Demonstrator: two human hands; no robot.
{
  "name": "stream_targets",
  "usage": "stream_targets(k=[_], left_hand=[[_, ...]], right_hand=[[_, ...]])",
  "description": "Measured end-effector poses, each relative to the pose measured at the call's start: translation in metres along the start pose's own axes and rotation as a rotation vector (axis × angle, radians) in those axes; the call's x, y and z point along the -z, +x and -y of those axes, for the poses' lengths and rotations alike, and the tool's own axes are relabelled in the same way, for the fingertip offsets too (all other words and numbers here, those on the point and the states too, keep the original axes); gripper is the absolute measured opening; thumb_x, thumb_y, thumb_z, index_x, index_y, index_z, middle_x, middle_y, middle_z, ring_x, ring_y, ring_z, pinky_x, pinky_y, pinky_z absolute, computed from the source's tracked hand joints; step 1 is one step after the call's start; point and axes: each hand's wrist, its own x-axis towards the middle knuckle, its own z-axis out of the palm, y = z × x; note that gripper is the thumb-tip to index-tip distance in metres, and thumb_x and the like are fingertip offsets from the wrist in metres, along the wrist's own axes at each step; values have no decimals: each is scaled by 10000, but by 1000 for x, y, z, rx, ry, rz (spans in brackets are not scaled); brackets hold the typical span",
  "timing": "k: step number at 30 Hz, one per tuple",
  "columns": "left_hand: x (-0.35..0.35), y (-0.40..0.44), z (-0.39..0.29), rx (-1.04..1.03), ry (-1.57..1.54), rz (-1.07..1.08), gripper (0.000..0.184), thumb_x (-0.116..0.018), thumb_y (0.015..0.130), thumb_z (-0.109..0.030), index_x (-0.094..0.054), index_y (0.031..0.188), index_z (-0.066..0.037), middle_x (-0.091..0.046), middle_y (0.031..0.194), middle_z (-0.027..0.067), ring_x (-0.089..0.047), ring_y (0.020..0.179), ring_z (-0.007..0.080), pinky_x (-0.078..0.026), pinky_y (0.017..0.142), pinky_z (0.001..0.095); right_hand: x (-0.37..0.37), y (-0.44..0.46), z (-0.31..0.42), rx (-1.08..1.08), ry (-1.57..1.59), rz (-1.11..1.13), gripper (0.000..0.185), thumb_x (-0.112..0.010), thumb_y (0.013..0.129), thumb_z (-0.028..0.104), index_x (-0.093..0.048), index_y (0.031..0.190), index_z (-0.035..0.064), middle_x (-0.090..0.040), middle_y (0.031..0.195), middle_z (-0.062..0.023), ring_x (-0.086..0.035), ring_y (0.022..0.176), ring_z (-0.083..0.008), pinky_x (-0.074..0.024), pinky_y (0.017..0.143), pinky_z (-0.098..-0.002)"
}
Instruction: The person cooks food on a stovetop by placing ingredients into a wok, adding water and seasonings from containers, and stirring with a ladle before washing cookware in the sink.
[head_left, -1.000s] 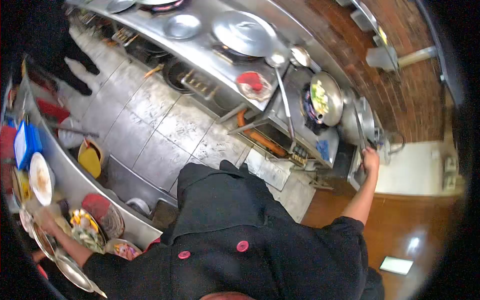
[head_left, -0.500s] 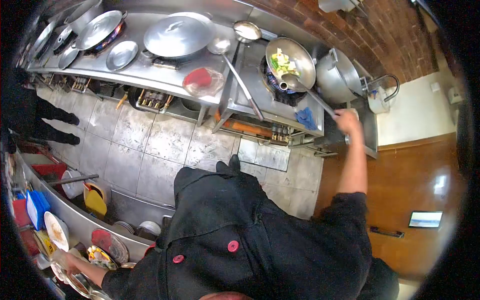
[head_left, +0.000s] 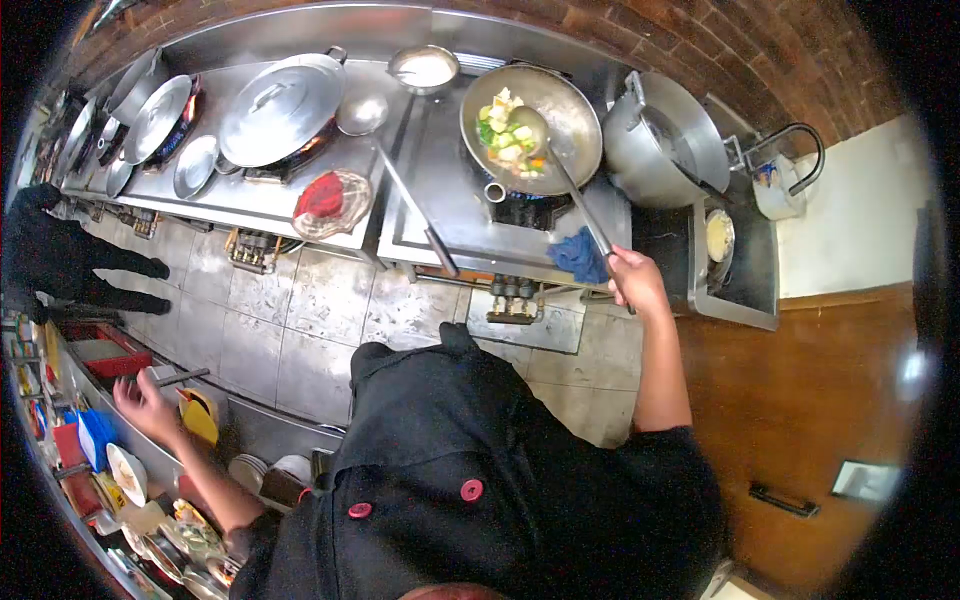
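My right hand (head_left: 640, 282) is wrapped round the handle end of a long ladle (head_left: 575, 190). The ladle's bowl rests among chopped green, pale and orange vegetables (head_left: 500, 135) in a wok (head_left: 572, 110) on the burner. A crumpled blue cloth (head_left: 578, 257) lies on the stove edge close to that hand. On the other side, my left hand (head_left: 148, 408) is raised over the lower-left counter with its fingers apart. Nothing shows in it. Beside its fingers is a dark handle (head_left: 185, 377), and a yellow item (head_left: 199, 420) stands nearby.
A large pot (head_left: 665, 145) stands right of the wok, near a tap (head_left: 805, 165). Left along the stove are a lidded pan (head_left: 280, 112), another ladle (head_left: 415, 205) and a bowl of white contents (head_left: 424, 70). Another person (head_left: 85, 250) stands at far left.
My left hand has moved up from the plates and bowls to beside the dark handle. The ladle's bowl has moved from the wok's near rim in among the vegetables. The view has shifted.
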Motion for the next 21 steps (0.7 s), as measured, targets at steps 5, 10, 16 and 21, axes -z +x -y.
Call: stream_targets(k=[5,10,16,21], left_hand=[[-146,-78,-116,140,-183,567,383,-634,822,-173,-533,1144,8,-577,1108,159,-567,982,230,-454,831,314],[-246,-135,-195,-41,-226,1021,372,-667,761,-193,-580,1064,4,-613,1003,180,-598,903,291,-471,803,374],[-310,-158,-221,-167,-61,1143,501,-695,702,-274,-541,1122,-48,-565,1071,170,-545,1001,323,-447,846,400],[-336,-156,-208,-249,295,1076,504,-621,727,-373,-541,1132,-83,-495,1161,167,-467,1103,318,-406,887,446]], right_hand=[[-1,57,-7,476,-515,-315,395,-529,856,279,-546,1198,80,-613,967,-230,-599,901,-367,-467,793,-380],[10,58,14,511,-881,-193,366,-543,841,300,-574,1175,155,-628,853,-195,-610,748,-367,-478,672,-459],[101,-22,33,772,-1192,-440,299,-634,783,229,-643,1078,182,-584,693,-140,-567,622,-323,-455,584,-434],[129,-88,69,345,-1012,-212,309,-617,815,57,-619,1123,76,-639,738,-129,-491,587,-109,-444,550,-298]])
